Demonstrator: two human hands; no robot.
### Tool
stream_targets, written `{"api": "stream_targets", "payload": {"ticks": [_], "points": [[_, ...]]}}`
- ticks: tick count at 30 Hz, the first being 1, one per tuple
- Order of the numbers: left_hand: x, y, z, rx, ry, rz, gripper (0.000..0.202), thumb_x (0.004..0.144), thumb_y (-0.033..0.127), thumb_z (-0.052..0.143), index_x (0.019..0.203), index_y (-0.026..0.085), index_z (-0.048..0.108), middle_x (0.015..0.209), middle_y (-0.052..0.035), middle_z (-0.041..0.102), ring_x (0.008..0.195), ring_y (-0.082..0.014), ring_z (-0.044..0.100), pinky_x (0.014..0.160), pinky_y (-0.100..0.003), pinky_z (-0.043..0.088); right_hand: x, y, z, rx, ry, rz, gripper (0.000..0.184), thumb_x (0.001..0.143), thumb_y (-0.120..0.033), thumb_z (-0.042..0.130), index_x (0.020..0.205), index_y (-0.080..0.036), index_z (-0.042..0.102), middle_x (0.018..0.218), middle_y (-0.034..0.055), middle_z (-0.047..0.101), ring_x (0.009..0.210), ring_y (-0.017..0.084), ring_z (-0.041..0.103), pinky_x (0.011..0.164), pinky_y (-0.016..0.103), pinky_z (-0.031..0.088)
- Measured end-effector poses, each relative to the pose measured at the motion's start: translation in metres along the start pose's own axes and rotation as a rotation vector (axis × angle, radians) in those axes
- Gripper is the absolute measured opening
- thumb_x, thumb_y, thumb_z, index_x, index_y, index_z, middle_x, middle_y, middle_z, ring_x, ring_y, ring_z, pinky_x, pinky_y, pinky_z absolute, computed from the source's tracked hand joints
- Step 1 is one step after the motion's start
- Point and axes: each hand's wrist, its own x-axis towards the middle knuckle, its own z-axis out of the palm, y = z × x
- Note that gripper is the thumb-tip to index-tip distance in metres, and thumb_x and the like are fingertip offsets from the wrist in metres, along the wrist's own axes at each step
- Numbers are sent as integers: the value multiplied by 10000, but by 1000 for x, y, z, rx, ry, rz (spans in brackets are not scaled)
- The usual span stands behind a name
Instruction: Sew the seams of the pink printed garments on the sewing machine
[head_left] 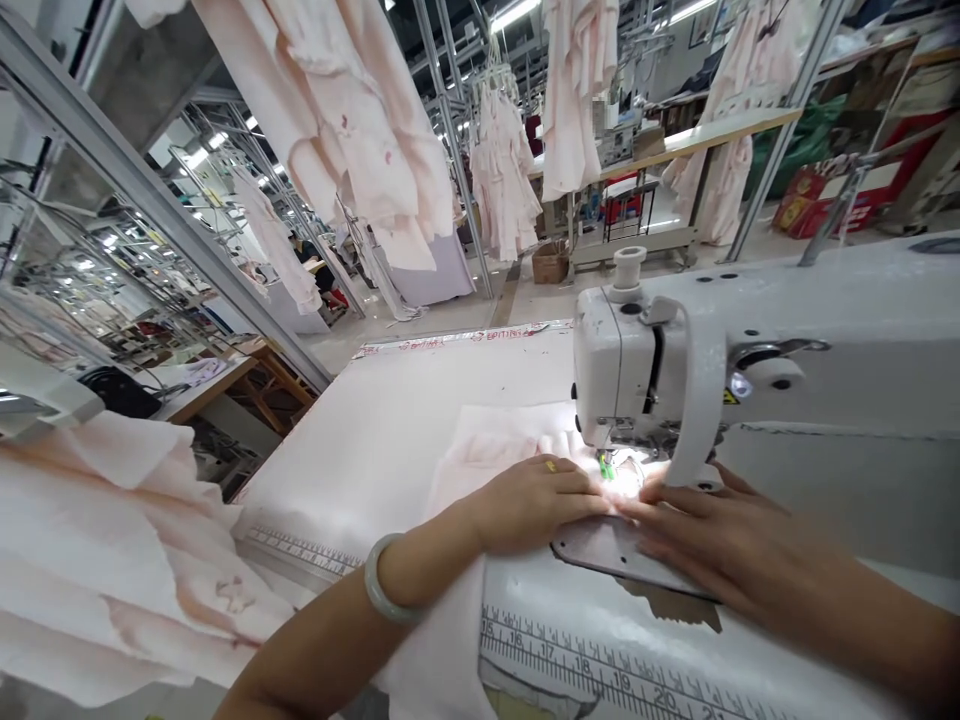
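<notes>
A white sewing machine stands over pale pink fabric, its lamp lighting the needle area brightly. My left hand lies on this fabric with its fingers stretched toward the presser foot, which has a green part. From the right, my right hand reaches in low over the metal needle plate. Its fingers are extended, and the tips meet the left fingertips just in front of the foot. Glare hides the cloth edge there. Part of the fabric hangs down past my left forearm.
A printed ruler runs along the front edge of the white table. More pale pink cloth drapes at the left. Pink pieces hang overhead beside a metal post. A white guard curves down near my right hand.
</notes>
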Motion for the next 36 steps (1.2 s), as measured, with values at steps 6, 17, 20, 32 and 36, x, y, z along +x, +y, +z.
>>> {"api": "stream_targets", "payload": {"ticks": [6, 17, 20, 32, 36], "points": [[0, 2, -1, -57, -11, -23, 366, 1073, 32, 509, 1335, 153, 733, 1345, -112, 797, 1247, -210, 726, 1140, -383, 565, -1, -2, -3, 39, -9, 28, 345, 1209, -394, 446, 1443, -350, 695, 1042, -32, 834, 802, 182, 784, 970, 408, 547], [-1, -16, 12, -4, 56, -7, 363, 1144, 110, 462, 1382, 126, 736, 1376, -162, 785, 1387, -236, 696, 1204, -407, 560, -11, 7, 8, -70, -19, 67, 351, 1180, -504, 475, 1391, -329, 693, 1001, 1, 828, 927, 274, 785, 1049, 530, 532], [2, -22, 12, 22, 45, -58, 367, 1126, 93, 471, 1387, 116, 728, 1407, -179, 767, 1410, -243, 683, 1221, -407, 546, -14, 12, 8, -74, -103, 114, 369, 1152, -527, 522, 1380, -308, 713, 980, 28, 826, 939, 300, 781, 1035, 569, 549], [8, -27, 5, -31, -2, -159, 446, 1034, 6, 484, 1348, 154, 763, 1364, -137, 794, 1320, -241, 727, 1181, -415, 571, -16, 18, 8, -70, -108, 149, 363, 1140, -518, 546, 1357, -309, 748, 1100, 54, 836, 970, 291, 791, 1111, 568, 547], [8, -27, 5, -59, 14, -153, 453, 1017, -14, 476, 1332, 145, 761, 1377, -132, 792, 1346, -232, 717, 1206, -416, 557, -15, 18, 9, -80, -80, 132, 323, 1130, -469, 575, 1339, -301, 756, 1110, 45, 845, 946, 291, 802, 1131, 560, 544]]}}
